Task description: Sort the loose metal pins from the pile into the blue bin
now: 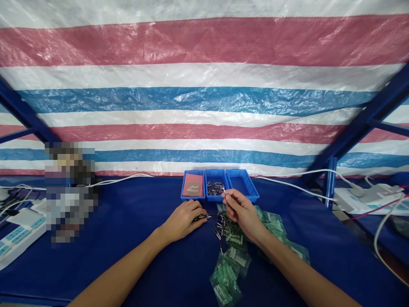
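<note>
On the blue table, my left hand (186, 219) curls round several thin dark metal pieces (202, 217), their tips poking out to the right. My right hand (240, 212) is raised just in front of the bins, thumb and fingers pinching a small thin piece (224, 191). Between the hands lies a loose pile of similar metal pieces (218, 228). Small clear bags with green contents (226, 273) are spread below and beside my right hand. The middle blue bin (215, 198) holds more dark pieces.
The left blue bin (193, 198) contains pink and brownish flat items. The right blue bin (243, 184) stands beside the middle one. White power strips (24, 233) with cables lie at both sides. Blue metal posts (330, 181) and a striped sheet (204, 76) stand behind.
</note>
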Demonstrator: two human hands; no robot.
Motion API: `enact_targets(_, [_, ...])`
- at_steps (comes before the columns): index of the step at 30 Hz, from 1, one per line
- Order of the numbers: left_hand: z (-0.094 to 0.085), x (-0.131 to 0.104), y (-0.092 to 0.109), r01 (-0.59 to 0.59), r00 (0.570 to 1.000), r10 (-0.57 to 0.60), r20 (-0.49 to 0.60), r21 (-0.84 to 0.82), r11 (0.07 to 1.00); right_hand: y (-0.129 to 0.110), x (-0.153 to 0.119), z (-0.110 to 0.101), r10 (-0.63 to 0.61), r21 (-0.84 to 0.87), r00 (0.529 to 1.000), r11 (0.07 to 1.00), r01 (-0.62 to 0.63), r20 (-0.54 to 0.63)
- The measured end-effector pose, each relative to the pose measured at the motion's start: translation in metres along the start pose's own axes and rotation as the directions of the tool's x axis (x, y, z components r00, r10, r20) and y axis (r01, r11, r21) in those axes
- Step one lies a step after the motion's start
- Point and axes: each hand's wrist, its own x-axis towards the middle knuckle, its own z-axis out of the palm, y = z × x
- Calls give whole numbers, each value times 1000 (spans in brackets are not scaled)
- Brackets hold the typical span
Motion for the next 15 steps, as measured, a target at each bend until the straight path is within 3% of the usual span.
enact_targets(4, [-1,1,1,0,1000,0,-12,6,1000,0,0,-2,-81,-148,995,986,73,-50])
enact_targets(8, [-1,1,0,-8,1000,8,-17,4,1000,-1,-1,-4,-315,-429,948,863,268,-42])
enact_targets(10, [-1,1,1,-6,1000,6,-15,2,1000,0,-1,-4,-358,-478,934,822,309,-12])
enact_targets(12, [-1,1,1,-2,1000,2,-12,3,1000,1,-1,-4,-297,-443,955,856,267,2])
enact_targets(15, [-1,1,1,-6,1000,6,-8,11,1000,1,-1,-2,-104,-306,995,947,99,2])
